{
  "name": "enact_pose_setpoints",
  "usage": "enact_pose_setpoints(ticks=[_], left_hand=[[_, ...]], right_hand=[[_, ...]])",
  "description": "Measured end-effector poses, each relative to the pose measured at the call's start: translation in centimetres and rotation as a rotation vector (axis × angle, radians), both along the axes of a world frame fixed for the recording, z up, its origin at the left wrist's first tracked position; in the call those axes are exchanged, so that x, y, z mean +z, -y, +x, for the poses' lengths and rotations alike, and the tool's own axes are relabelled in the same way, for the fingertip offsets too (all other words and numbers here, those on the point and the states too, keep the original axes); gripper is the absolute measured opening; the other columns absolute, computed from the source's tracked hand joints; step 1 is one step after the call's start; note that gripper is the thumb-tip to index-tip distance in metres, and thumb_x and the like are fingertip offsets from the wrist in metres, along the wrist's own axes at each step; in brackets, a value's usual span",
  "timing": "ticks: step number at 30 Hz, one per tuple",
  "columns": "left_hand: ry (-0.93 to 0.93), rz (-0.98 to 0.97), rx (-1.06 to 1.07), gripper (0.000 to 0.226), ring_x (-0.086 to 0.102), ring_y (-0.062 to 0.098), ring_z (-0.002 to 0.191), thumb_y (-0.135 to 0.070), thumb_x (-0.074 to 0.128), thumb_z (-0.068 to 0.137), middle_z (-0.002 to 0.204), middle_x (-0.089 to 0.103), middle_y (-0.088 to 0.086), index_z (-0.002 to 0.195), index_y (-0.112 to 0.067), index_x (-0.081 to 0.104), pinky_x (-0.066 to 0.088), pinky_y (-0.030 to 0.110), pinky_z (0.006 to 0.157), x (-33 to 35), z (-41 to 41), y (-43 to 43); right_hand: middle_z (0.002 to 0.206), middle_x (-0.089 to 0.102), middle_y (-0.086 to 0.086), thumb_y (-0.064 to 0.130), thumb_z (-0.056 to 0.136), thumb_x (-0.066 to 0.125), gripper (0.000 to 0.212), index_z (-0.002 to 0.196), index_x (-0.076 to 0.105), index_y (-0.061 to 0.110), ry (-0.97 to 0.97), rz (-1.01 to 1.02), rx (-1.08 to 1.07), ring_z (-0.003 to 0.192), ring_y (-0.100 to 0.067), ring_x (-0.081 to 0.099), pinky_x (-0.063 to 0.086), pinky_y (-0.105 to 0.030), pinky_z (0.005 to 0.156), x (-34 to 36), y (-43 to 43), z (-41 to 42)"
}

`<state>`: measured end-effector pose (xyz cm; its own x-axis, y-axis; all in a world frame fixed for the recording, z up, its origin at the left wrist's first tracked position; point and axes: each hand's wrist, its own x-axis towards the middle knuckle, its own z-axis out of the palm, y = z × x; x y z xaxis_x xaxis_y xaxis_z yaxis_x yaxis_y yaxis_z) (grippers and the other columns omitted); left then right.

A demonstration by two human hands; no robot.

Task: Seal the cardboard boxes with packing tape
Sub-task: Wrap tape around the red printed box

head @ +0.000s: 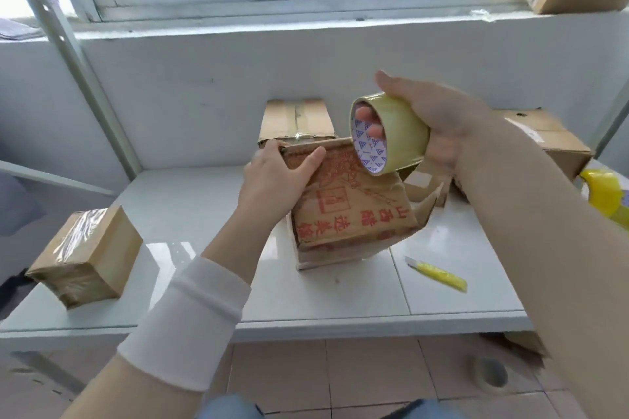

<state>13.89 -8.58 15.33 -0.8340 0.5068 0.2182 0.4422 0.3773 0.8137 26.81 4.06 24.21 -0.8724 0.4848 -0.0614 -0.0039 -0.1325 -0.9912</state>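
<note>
Head view: the only view, looking down on a white surface (190, 201) that carries several boxes.
Printed box: the brown box with red characters (350, 211) stands near the middle of the surface with its top closed. A loose flap juts out at its right side.
Left hand: the left hand (275, 180) grips the box's far left top corner, thumb lying on the top face.
Right hand: the right hand (439, 122) holds the tape roll (391, 133) just above the box's far right corner, fingers curled through the core.
Tape: a clear strip seems to run from the roll down to the box's right side, but where it ends is hard to tell.
Risk: the strip could wrinkle or stick to itself if the roll is pulled while one hand alone steadies the box. The loose flap could also get taped open.
Other boxes: a taped box (85, 255) at the front left edge, one at the back edge (296, 119), and one at the back right corner (544, 136).
Contents: none show, as every box is closed.
Cutter: a yellow cutter (437, 274) lies near the front edge, to the right, apart from both hands.
</note>
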Motion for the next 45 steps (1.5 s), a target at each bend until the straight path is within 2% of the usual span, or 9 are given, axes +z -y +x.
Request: enact_pose_setpoints(ticks=[5,9,13,21,27,32,38,42,45], left_hand=[[0.100,0.171,-0.083,0.032,0.062,0.017,0.091,-0.045,0.070,0.080,0.089,0.061,-0.008,0.094,-0.021,0.054,0.053,0.036,0.082,1.5,-2.4,-3.4],[0.216,0.167,-0.138,0.017,0.066,0.020,0.086,-0.036,0.072,0.082,0.091,0.067,-0.004,0.083,-0.025,0.058,0.056,0.044,0.083,1.7,-5.2,-5.0],[0.254,0.127,-0.155,0.011,0.066,0.016,0.081,-0.034,0.071,0.083,0.094,0.067,-0.003,0.084,-0.026,0.064,0.057,0.035,0.077,1.9,-6.5,-6.2],[0.295,0.064,-0.133,0.018,0.061,0.008,0.067,-0.036,0.070,0.083,0.082,0.064,-0.006,0.096,-0.024,0.067,0.045,0.020,0.054,2.2,-8.6,-6.6],[0.272,0.082,-0.085,0.012,0.065,0.018,0.087,-0.037,0.070,0.083,0.090,0.066,-0.002,0.085,-0.027,0.066,0.055,0.033,0.080,1.5,-8.8,-7.3],[0.309,0.108,-0.042,0.021,0.062,0.013,0.073,-0.033,0.072,0.083,0.085,0.065,-0.003,0.098,-0.018,0.069,0.052,0.025,0.067,2.0,-8.9,-7.0],[0.311,0.122,-0.057,0.020,0.062,0.010,0.071,-0.035,0.074,0.080,0.084,0.066,-0.005,0.094,-0.021,0.071,0.049,0.022,0.061,1.6,-9.0,-7.3],[0.291,0.142,-0.089,0.021,0.064,0.017,0.093,-0.041,0.070,0.082,0.101,0.065,-0.003,0.098,-0.028,0.066,0.053,0.034,0.087,1.9,-8.8,-7.4],[0.297,0.378,-0.354,0.050,0.055,0.012,0.116,-0.067,0.064,0.071,0.126,0.051,-0.014,0.117,-0.053,0.051,0.048,0.039,0.096,-0.5,-8.7,-5.2]], right_hand=[[0.063,0.070,0.001,0.041,0.087,0.057,0.033,0.083,0.063,0.009,-0.127,0.076,-0.068,0.050,-0.011,0.062,0.055,-0.024,0.058,-1.2,-1.9,-2.3],[0.076,0.073,0.007,0.052,0.074,0.056,0.038,0.090,0.064,0.018,-0.132,0.452,-0.120,0.079,-0.007,0.068,0.048,-0.027,0.085,-4.4,-3.4,-2.9],[0.064,0.070,0.013,0.045,0.087,0.055,0.019,0.088,0.059,0.026,-0.106,0.529,-0.269,0.064,0.001,0.065,0.045,-0.010,0.061,-4.7,-3.7,-5.3],[0.066,0.072,0.004,0.049,0.071,0.059,0.040,0.089,0.064,0.014,-0.232,0.258,-0.201,0.059,-0.006,0.066,0.053,-0.023,0.057,-4.1,-1.0,-2.3],[0.081,0.072,0.012,0.048,0.070,0.060,0.040,0.097,0.061,0.019,-0.223,0.460,-0.274,0.079,0.003,0.065,0.047,-0.012,0.064,-7.2,-0.2,-1.4],[0.057,0.068,0.009,0.044,0.061,0.057,0.034,0.086,0.060,0.021,-0.272,0.373,-0.309,0.052,0.002,0.062,0.043,-0.007,0.049,-5.4,0.8,-0.4],[0.060,0.070,0.003,0.044,0.059,0.059,0.033,0.087,0.060,0.026,-0.124,0.304,-0.326,0.054,-0.004,0.065,0.044,-0.008,0.045,-10.0,3.1,2.3],[0.054,0.066,0.005,0.039,0.061,0.058,0.028,0.085,0.059,0.023,-0.117,0.262,-0.321,0.051,-0.001,0.063,0.042,-0.008,0.042,-11.1,2.4,1.7],[0.053,0.064,0.008,0.036,0.063,0.057,0.026,0.085,0.058,0.023,-0.144,0.260,-0.292,0.051,0.000,0.062,0.042,-0.008,0.041,-11.0,2.0,1.6]])
